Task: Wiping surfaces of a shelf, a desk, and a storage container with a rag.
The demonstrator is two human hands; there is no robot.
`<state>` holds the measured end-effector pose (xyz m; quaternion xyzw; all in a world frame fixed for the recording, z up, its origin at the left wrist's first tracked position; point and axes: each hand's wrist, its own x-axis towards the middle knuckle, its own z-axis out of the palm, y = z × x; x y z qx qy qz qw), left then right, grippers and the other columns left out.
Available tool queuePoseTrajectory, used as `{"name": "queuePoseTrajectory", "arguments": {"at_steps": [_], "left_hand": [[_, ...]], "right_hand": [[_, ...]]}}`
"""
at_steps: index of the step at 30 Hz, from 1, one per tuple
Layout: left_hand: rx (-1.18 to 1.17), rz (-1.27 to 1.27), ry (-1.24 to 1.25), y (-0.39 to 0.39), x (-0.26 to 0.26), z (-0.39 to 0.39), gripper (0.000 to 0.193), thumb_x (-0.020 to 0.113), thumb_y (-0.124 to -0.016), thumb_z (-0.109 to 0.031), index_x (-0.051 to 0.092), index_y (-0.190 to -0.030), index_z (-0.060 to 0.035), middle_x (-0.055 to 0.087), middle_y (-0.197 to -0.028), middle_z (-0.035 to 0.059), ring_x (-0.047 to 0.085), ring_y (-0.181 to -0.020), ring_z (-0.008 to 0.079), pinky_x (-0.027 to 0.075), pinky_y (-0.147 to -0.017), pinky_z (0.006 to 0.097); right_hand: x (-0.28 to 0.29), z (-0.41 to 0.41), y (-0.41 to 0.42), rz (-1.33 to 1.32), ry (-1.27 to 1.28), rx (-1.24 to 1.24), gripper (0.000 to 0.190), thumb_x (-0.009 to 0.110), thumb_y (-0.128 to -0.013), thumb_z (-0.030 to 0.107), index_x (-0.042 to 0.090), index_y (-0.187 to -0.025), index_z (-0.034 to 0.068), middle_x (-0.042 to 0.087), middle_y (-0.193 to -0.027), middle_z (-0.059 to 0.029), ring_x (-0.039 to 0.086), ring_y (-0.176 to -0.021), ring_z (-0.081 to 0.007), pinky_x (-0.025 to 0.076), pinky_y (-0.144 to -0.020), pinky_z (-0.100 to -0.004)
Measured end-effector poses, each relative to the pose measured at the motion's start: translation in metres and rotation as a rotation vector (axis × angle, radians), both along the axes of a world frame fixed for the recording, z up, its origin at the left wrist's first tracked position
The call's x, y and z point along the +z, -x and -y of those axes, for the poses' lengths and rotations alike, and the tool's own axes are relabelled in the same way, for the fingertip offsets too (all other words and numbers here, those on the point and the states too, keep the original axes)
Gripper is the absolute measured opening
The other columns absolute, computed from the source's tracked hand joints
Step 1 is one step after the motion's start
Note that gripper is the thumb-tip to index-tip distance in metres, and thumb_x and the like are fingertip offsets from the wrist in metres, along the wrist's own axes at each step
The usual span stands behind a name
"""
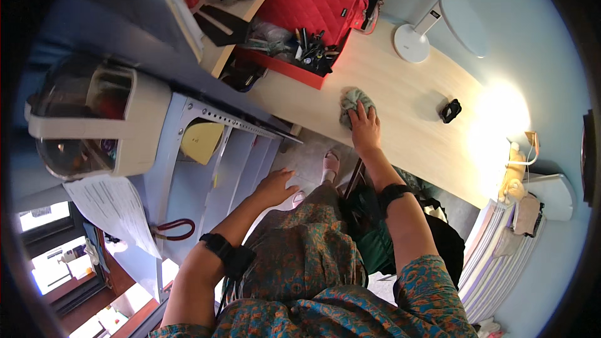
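Note:
My right hand (pixel 365 127) presses a crumpled grey-green cloth (pixel 355 102) onto the pale wooden desktop (pixel 399 89), close to its near edge. Fingers lie spread over the cloth's right part. My left hand (pixel 277 188) hangs in the air over the floor, holding nothing, with its thumb and fingers apart. Just beyond the cloth stands a red box (pixel 300 74) full of pens, small tools and plastic bags. A quilted red case (pixel 319 4) rests behind these contents. Farther right on the desktop sits a small black object (pixel 450 111), too unclear to name.
A white desk lamp (pixel 412 43) stands at the back by the wall. Left of me, a metal shelf unit (pixel 225 150) carries a clear-domed container (pixel 103 119) and hanging paper (pixel 115 209). Dark bags (pixel 375 230) hang below the desk's front edge. Bright light falls at right, near a plush toy (pixel 514 173).

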<state>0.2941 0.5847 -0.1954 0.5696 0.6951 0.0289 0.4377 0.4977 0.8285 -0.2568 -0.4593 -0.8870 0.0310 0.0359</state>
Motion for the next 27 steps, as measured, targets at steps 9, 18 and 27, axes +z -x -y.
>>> {"name": "queuePoseTrajectory", "arguments": {"at_steps": [9,18,27], "left_hand": [[0.043,0.012,0.008,-0.006,-0.009,-0.035,0.065,0.060,-0.090,-0.043,0.050,-0.137,-0.0002,0.046,-0.142,0.0274,0.042,-0.134,0.0377,0.035,-0.111,0.0423],[0.047,0.101,0.016,-0.014,-0.035,-0.049,0.064,0.060,-0.091,-0.043,0.050,-0.137,-0.0001,0.046,-0.142,0.0261,0.042,-0.134,0.0376,0.035,-0.111,0.0423],[0.084,0.116,0.012,-0.024,-0.022,-0.043,0.065,0.061,-0.091,-0.042,0.049,-0.138,-0.0002,0.047,-0.143,0.0242,0.043,-0.134,0.0367,0.036,-0.110,0.0414]], "right_hand": [[-0.003,-0.093,-0.066,0.118,-0.070,-0.336,0.032,0.054,-0.090,0.015,0.054,-0.122,0.018,0.049,-0.137,-0.0111,0.051,-0.120,-0.0364,0.048,-0.090,-0.0488],[-0.001,-0.165,-0.130,-0.034,-0.104,-0.586,0.046,0.058,-0.089,0.022,0.050,-0.134,0.018,0.045,-0.142,-0.0147,0.048,-0.123,-0.0397,0.046,-0.096,-0.0510],[0.009,-0.135,-0.095,0.039,0.209,-0.296,0.042,0.059,-0.083,0.011,0.058,-0.125,0.019,0.049,-0.141,-0.0081,0.046,-0.128,-0.0368,0.045,-0.100,-0.0510]]}}
